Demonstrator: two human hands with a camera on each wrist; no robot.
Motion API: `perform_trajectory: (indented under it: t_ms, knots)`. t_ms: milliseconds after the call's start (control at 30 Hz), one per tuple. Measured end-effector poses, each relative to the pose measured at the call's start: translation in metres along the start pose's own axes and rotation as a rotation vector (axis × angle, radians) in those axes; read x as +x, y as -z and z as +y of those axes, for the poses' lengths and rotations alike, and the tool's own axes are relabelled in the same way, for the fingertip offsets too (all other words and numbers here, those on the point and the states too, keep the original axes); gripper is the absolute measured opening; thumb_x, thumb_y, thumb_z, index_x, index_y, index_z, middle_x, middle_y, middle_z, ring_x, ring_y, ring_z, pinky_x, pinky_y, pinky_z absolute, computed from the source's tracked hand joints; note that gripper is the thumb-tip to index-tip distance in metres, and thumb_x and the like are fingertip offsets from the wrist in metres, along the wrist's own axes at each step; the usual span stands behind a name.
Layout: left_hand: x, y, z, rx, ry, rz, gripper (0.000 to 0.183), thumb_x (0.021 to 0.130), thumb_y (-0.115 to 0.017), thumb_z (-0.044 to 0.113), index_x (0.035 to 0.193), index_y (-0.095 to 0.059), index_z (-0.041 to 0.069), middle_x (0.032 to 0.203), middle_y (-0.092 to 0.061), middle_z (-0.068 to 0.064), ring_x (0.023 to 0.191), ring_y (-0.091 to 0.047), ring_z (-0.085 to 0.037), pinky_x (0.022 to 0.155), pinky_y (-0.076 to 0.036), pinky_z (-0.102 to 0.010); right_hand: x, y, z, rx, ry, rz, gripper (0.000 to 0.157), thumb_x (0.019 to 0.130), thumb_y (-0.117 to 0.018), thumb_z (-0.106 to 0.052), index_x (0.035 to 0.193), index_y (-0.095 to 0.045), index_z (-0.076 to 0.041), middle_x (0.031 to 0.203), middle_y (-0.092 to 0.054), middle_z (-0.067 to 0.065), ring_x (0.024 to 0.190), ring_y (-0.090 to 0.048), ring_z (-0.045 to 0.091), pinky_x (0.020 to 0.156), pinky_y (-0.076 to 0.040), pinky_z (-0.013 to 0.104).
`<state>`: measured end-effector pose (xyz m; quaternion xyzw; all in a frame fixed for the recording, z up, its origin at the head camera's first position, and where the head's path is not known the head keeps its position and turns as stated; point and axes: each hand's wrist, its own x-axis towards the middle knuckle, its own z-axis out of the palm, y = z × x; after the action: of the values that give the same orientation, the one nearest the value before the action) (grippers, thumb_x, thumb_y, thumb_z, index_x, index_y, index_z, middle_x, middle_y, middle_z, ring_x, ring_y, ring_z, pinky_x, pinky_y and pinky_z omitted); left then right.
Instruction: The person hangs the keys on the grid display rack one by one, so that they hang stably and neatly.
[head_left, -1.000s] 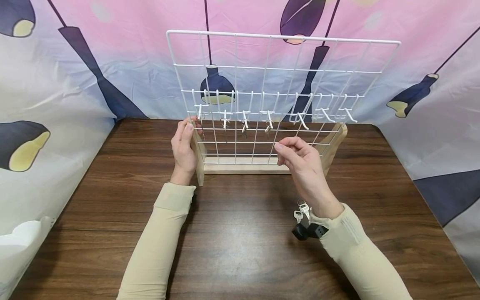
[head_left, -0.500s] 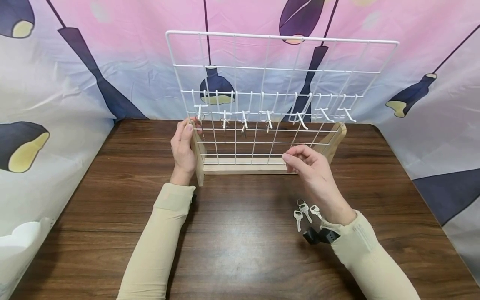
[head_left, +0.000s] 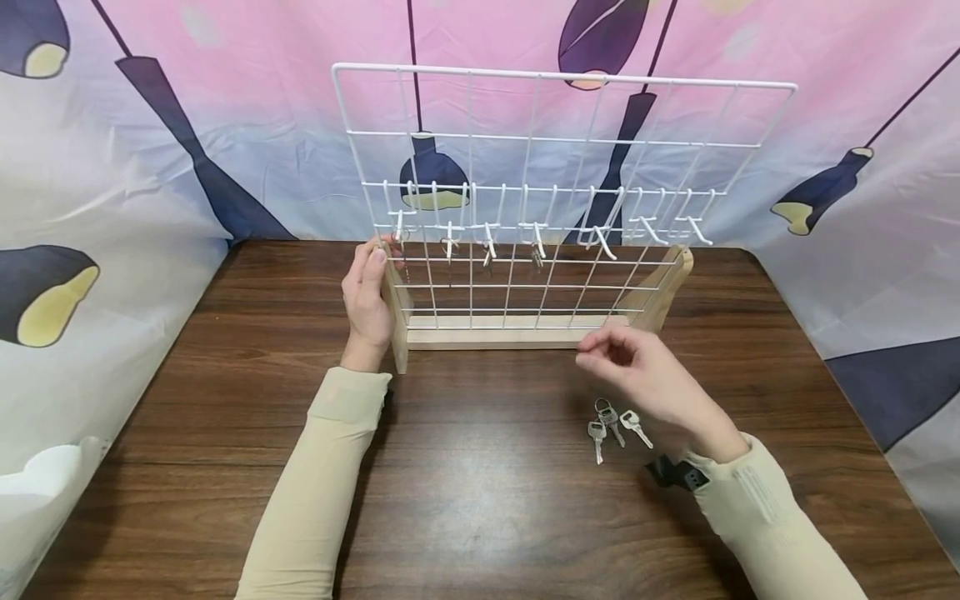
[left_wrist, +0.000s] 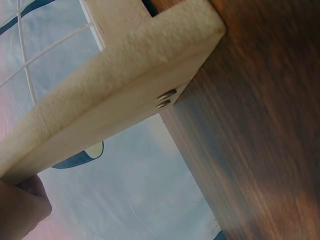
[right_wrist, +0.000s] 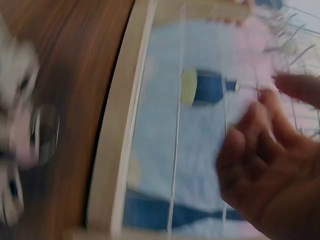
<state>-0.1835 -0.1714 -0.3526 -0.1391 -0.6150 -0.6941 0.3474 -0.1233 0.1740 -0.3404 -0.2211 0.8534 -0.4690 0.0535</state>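
A white wire grid rack (head_left: 567,75) with wooden side supports stands at the back of the table. My left hand (head_left: 367,296) grips the top of its left wooden support (head_left: 395,312); the left wrist view shows part of that hand (left_wrist: 22,210) against the wood (left_wrist: 115,85). My right hand (head_left: 660,379) hovers in front of the rack's right half, fingers bent, thumb and index apart, nothing visible between them. Below it lie loose keys: one key (head_left: 597,433), a key with a ring (head_left: 611,421) and another key (head_left: 635,427). In the right wrist view the hand (right_wrist: 280,165) is blurred.
Several white hooks span the grid, such as the rightmost hook (head_left: 695,227). Small keys on rings hang from the left hooks, including a key (head_left: 537,257). The wooden base bar (head_left: 495,336) joins the supports. A patterned curtain (head_left: 262,150) hangs behind the table (head_left: 465,483).
My right hand has moved from the grid down and to the right, toward the front, and its thumb and index have parted. More of the loose keys now shows. The left hand has stayed put.
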Motion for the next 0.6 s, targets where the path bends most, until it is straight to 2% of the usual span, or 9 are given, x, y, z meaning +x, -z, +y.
perform_trajectory:
  t_ms: [133,267,467,533,600]
  knots:
    - [0.001,0.000,-0.001,0.009,0.005,-0.001,0.032,0.098,-0.044,0.016,0.111,-0.064,-0.005,0.096,-0.057,-0.002,0.088,-0.052,-0.038,0.083,-0.049,-0.036,-0.008,0.000,0.016,-0.303,0.043,-0.188,0.018,0.088,-0.073,-0.021,0.102,-0.068,-0.010,0.080,-0.057,-0.006,0.073,-0.055,0.013,0.064,-0.048,0.026]
    - [0.001,0.001,-0.003,0.023,0.007,-0.007,0.036,0.098,-0.043,0.016,0.112,-0.061,-0.011,0.096,-0.057,-0.002,0.088,-0.054,-0.031,0.084,-0.048,-0.037,-0.016,-0.002,0.028,-0.472,0.036,-0.242,0.018,0.086,-0.074,-0.021,0.100,-0.069,-0.011,0.080,-0.055,-0.009,0.075,-0.053,0.015,0.066,-0.043,0.030]
    - [0.001,0.001,-0.003,0.004,0.013,0.000,0.034,0.098,-0.043,0.014,0.112,-0.062,-0.010,0.096,-0.057,-0.002,0.087,-0.055,-0.024,0.083,-0.048,-0.032,-0.021,-0.001,0.036,-0.547,0.035,-0.241,0.011,0.083,-0.077,-0.018,0.087,-0.067,-0.018,0.078,-0.053,-0.011,0.071,-0.050,0.008,0.064,-0.042,0.028]
    - [0.000,0.001,-0.003,-0.006,0.017,0.006,0.032,0.098,-0.043,0.014,0.112,-0.063,-0.007,0.095,-0.057,-0.003,0.086,-0.055,-0.024,0.082,-0.048,-0.031,-0.022,-0.001,0.037,-0.547,0.041,-0.254,0.012,0.083,-0.077,-0.018,0.084,-0.066,-0.020,0.077,-0.052,-0.012,0.068,-0.048,0.005,0.061,-0.041,0.026]
    - [0.000,0.001,-0.003,-0.009,0.012,0.004,0.033,0.098,-0.043,0.013,0.112,-0.062,-0.009,0.096,-0.057,-0.003,0.086,-0.054,-0.028,0.083,-0.048,-0.033,-0.022,-0.001,0.038,-0.550,0.043,-0.264,0.013,0.082,-0.078,-0.017,0.081,-0.065,-0.021,0.075,-0.051,-0.012,0.066,-0.047,0.002,0.060,-0.040,0.025]
